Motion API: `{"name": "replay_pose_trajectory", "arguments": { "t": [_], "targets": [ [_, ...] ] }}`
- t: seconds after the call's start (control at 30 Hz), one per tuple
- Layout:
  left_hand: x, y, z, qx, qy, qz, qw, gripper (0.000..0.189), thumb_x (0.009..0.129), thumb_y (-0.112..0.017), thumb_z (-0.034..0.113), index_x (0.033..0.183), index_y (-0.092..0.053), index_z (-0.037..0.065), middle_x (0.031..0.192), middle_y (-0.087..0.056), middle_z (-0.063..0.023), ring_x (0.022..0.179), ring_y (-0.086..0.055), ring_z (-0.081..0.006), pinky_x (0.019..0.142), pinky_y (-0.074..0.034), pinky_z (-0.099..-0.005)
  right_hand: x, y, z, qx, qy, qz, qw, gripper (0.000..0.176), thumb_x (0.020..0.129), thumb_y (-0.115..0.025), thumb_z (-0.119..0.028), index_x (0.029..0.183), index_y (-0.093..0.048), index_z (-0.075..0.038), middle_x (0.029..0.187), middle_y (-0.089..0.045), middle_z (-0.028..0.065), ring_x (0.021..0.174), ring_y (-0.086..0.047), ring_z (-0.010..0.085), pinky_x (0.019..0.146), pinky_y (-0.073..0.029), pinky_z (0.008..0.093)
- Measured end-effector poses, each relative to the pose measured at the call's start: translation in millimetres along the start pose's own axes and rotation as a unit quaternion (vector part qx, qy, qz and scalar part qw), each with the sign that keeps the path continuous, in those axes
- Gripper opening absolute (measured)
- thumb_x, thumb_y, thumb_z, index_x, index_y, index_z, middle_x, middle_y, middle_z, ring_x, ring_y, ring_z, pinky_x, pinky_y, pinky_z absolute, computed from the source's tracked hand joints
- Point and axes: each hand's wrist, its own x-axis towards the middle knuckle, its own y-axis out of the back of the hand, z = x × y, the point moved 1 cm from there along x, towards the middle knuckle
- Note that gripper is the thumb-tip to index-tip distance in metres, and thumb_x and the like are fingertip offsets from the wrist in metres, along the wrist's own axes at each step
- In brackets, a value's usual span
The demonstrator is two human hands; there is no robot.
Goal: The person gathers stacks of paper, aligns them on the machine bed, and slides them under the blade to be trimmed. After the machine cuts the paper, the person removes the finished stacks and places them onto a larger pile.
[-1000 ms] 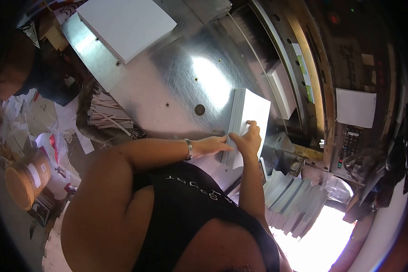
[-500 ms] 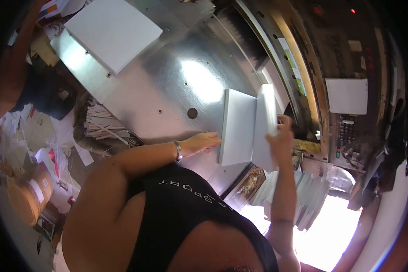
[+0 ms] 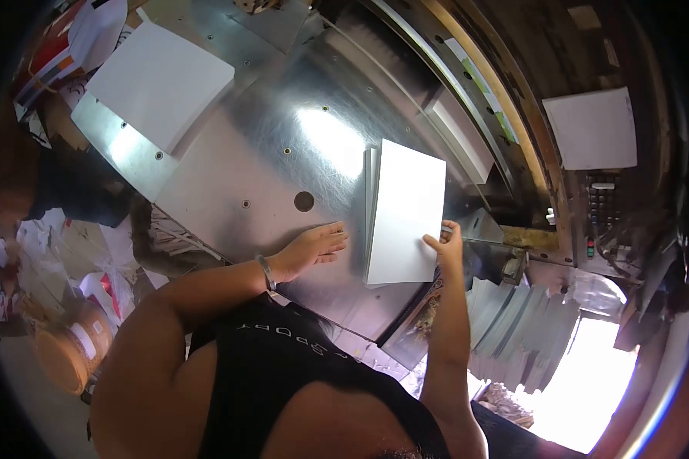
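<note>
A white paper stack [image 3: 407, 214] rests on the metal table [image 3: 268, 180], its upper part slightly offset from the sheets under its left edge. My right hand [image 3: 447, 243] grips the stack's lower right edge, thumb on top and fingers around the side. To the left of the stack, my left hand [image 3: 314, 249] is open over the metal surface, fingers stretched out and holding nothing. There is a gap between it and the paper.
Another white stack [image 3: 161, 84] lies at the table's upper left. A white block [image 3: 459, 134] sits by the machine's slot. White sheets [image 3: 592, 128] are at the right, above a keypad [image 3: 603, 205]. Many paper stacks [image 3: 517, 329] stand at lower right. A person's arm [image 3: 8, 176] shows at left.
The raised, curved part of the stack now lies flat on the rest. My left hand has moved away from the stack's left edge. The whole view has shifted a little.
</note>
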Motion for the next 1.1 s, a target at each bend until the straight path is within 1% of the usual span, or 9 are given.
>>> {"name": "replay_pose_trajectory", "arguments": {
  "t": [0.27, 0.53, 0.63, 0.7, 0.77, 0.87, 0.97, 1.07, 1.1],
  "targets": [
    [4.5, -2.1, 7.2, 0.012, 0.014, -0.024, 1.000, 0.067, 0.111, -0.045, 0.037, 0.161, -0.023, -0.001, 0.163, -0.034, -0.0213, 0.149, -0.039, -0.0328, 0.120, -0.038, -0.0437, -2.2, 14.8, 34.8, -0.077, 0.003, 0.102, 0.992, 0.040, 0.076, -0.089, -0.008, 0.108, -0.067, 0.003, 0.094, -0.073, 0.0115, 0.083, -0.069, 0.0186, 0.075, -0.054, 0.0318],
    [0.4, 0.6, -0.7, 0.008, -0.005, -0.020, 1.000, 0.065, 0.111, -0.046, 0.033, 0.161, -0.023, 0.000, 0.165, -0.032, -0.0201, 0.150, -0.039, -0.0303, 0.119, -0.039, -0.0416, -89.2, 75.8, -131.3, -0.260, 0.124, 0.204, 0.936, 0.027, 0.085, -0.073, -0.003, 0.111, -0.065, 0.002, 0.100, -0.073, 0.0151, 0.089, -0.071, 0.0216, 0.078, -0.056, 0.0364],
    [2.3, 0.1, 0.2, -0.001, 0.000, -0.017, 1.000, 0.064, 0.110, -0.047, 0.033, 0.161, -0.024, 0.001, 0.164, -0.033, -0.0197, 0.150, -0.039, -0.0288, 0.120, -0.038, -0.0411, -134.6, 37.5, -200.0, -0.409, 0.138, 0.247, 0.868, 0.030, 0.085, -0.076, -0.010, 0.112, -0.064, -0.006, 0.107, -0.074, 0.0144, 0.093, -0.074, 0.0360, 0.081, -0.057, 0.0426],
    [3.1, -1.7, 2.8, -0.008, 0.010, -0.016, 1.000, 0.064, 0.110, -0.047, 0.033, 0.161, -0.025, 0.001, 0.164, -0.034, -0.0193, 0.150, -0.039, -0.0282, 0.120, -0.038, -0.0410, -143.4, 3.9, -204.8, -0.434, 0.087, 0.190, 0.876, 0.041, 0.085, -0.080, -0.018, 0.121, -0.063, -0.007, 0.116, -0.074, 0.0138, 0.097, -0.073, 0.0402, 0.086, -0.056, 0.0449],
    [2.0, -3.1, 0.3, 0.000, 0.006, -0.016, 1.000, 0.064, 0.110, -0.047, 0.032, 0.161, -0.026, 0.001, 0.164, -0.034, -0.0191, 0.150, -0.039, -0.0282, 0.120, -0.037, -0.0409, -141.7, -27.9, -188.5, -0.303, 0.104, 0.054, 0.946, 0.055, 0.085, -0.083, -0.026, 0.132, -0.061, -0.007, 0.121, -0.073, 0.0148, 0.103, -0.072, 0.0403, 0.092, -0.055, 0.0452],
    [-2.4, -3.9, 2.3, 0.012, -0.002, -0.010, 1.000, 0.064, 0.110, -0.048, 0.033, 0.161, -0.026, 0.000, 0.165, -0.034, -0.0187, 0.150, -0.039, -0.0281, 0.121, -0.036, -0.0407, -86.2, -29.4, -110.0, -0.363, 0.197, 0.133, 0.901, 0.066, 0.082, -0.085, -0.034, 0.134, -0.060, -0.001, 0.122, -0.072, 0.0190, 0.110, -0.070, 0.0383, 0.096, -0.054, 0.0431],
    [-4.2, -1.0, -3.4, 0.026, -0.002, -0.008, 1.000, 0.067, 0.110, -0.050, 0.035, 0.161, -0.025, 0.000, 0.165, -0.034, -0.0184, 0.150, -0.039, -0.0277, 0.121, -0.035, -0.0402, -24.4, -3.2, 13.0, -0.315, 0.111, 0.185, 0.924, 0.069, 0.077, -0.086, -0.036, 0.127, -0.062, 0.005, 0.119, -0.072, 0.0229, 0.112, -0.070, 0.0350, 0.096, -0.053, 0.0407],
    [-12.3, 3.9, -1.3, 0.048, -0.001, -0.010, 0.999, 0.069, 0.109, -0.052, 0.035, 0.161, -0.025, -0.001, 0.164, -0.035, -0.0182, 0.149, -0.040, -0.0266, 0.121, -0.035, -0.0394, -30.6, -10.1, 20.0, -0.088, -0.057, 0.040, 0.994, 0.069, 0.074, -0.087, -0.035, 0.123, -0.064, 0.006, 0.116, -0.072, 0.0227, 0.106, -0.070, 0.0328, 0.095, -0.053, 0.0399],
    [-16.5, 3.5, 1.3, 0.055, 0.001, -0.013, 0.998, 0.070, 0.108, -0.053, 0.036, 0.161, -0.025, -0.001, 0.164, -0.035, -0.0182, 0.148, -0.041, -0.0262, 0.120, -0.035, -0.0391, -38.7, -14.8, 11.6, -0.106, -0.040, 0.051, 0.992, 0.062, 0.074, -0.086, -0.029, 0.121, -0.065, 0.006, 0.112, -0.073, 0.0200, 0.100, -0.071, 0.0289, 0.089, -0.054, 0.0393]
  ]
}}
